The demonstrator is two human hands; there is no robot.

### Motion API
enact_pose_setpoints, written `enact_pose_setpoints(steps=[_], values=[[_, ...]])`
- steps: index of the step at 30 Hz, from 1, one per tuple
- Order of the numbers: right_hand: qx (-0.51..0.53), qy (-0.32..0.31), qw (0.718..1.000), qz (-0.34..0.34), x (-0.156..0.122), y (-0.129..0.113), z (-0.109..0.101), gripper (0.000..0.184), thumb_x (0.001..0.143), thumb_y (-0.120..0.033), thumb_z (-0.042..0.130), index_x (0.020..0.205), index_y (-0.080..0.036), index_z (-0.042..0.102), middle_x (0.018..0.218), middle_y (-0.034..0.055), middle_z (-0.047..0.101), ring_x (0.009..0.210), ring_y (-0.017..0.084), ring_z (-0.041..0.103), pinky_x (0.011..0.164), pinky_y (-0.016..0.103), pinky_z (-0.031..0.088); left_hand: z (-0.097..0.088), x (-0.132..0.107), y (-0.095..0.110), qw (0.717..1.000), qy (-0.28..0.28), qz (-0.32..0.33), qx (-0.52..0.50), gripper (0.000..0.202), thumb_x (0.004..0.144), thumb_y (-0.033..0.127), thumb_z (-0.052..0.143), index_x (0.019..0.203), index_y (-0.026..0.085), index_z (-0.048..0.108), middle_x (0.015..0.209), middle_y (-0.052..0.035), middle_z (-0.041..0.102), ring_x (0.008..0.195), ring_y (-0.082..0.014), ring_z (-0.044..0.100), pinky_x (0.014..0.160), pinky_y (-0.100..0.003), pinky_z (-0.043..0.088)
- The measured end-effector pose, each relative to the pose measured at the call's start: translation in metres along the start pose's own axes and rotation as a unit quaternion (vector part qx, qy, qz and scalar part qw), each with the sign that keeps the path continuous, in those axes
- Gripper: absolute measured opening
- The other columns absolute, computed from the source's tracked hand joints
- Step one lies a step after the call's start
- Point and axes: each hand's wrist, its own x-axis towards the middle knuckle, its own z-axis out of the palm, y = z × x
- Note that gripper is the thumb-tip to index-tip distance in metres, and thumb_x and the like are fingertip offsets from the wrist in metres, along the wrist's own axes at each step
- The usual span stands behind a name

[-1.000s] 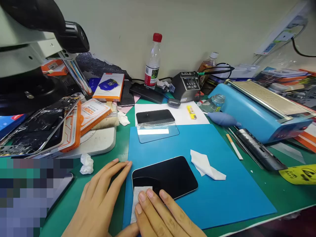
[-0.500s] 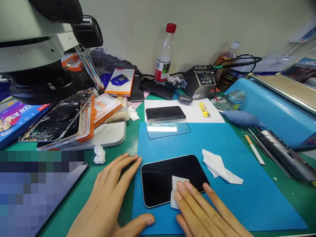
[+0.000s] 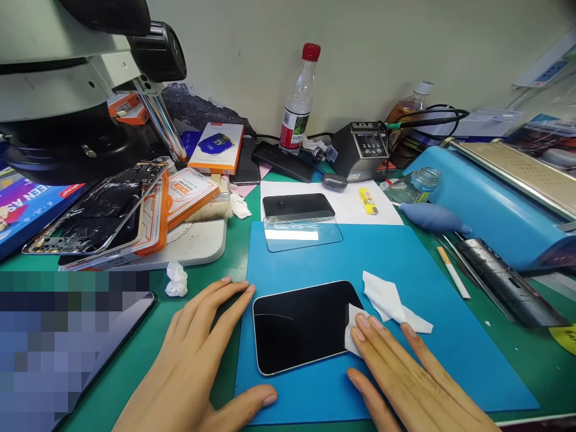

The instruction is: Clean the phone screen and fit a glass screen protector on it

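A black-screened smartphone with a pale frame lies flat, slightly tilted, on the blue mat. My right hand presses a small white wipe under its fingertips onto the phone's right end, and its palm hides that corner. Spread open beside the phone's left edge is my left hand. Its fingers rest near the mat's left edge, its thumb lies below the phone, and it holds nothing. A second, crumpled white wipe sits on the mat just right of the phone. Behind the phone lies a clear screen protector.
A microscope overhangs the left side, above an opened phone and orange boxes. Along the back stand a bottle and a soldering station. To the right are a blue air blower, a cigarette and tweezers.
My right hand has slid the wipe rightward along the screen to the phone's right end. My left hand stays beside the phone. The view has shifted slightly.
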Motion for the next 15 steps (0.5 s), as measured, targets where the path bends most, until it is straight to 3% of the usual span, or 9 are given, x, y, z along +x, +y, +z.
enact_pose_setpoints(steps=[5,12,15], values=[[-0.012,-0.002,0.998,0.062,-0.001,-0.007,0.007,0.043,0.106,-0.019,0.06,0.14,0.007,0.066,0.145,0.0207,0.071,0.166,0.029,0.034,0.136,0.044,0.033,-0.004,0.002,0.0,1.0,-0.025,0.002,-0.002,0.089,0.099,0.053,0.074,0.173,0.038,0.027,0.168,-0.0083,0.057,0.155,-0.0371,0.054,0.11,-0.052,0.065],[-0.02,0.015,0.995,0.101,0.008,-0.017,0.011,0.052,0.104,-0.021,0.066,0.149,0.004,0.061,0.147,0.0187,0.07,0.163,0.026,0.041,0.135,0.041,0.035,-0.005,0.0,0.003,0.999,-0.033,-0.016,-0.018,0.092,0.098,0.049,0.076,0.174,0.039,0.025,0.171,-0.0062,0.054,0.158,-0.0359,0.051,0.115,-0.05,0.061],[-0.018,0.007,0.997,0.079,0.004,-0.012,0.01,0.054,0.103,-0.021,0.067,0.15,0.004,0.059,0.148,0.0203,0.069,0.155,0.029,0.052,0.135,0.043,0.037,-0.005,0.001,0.005,0.999,-0.026,-0.026,-0.019,0.088,0.099,0.047,0.075,0.173,0.039,0.028,0.169,-0.0077,0.055,0.157,-0.0367,0.051,0.115,-0.049,0.061]])
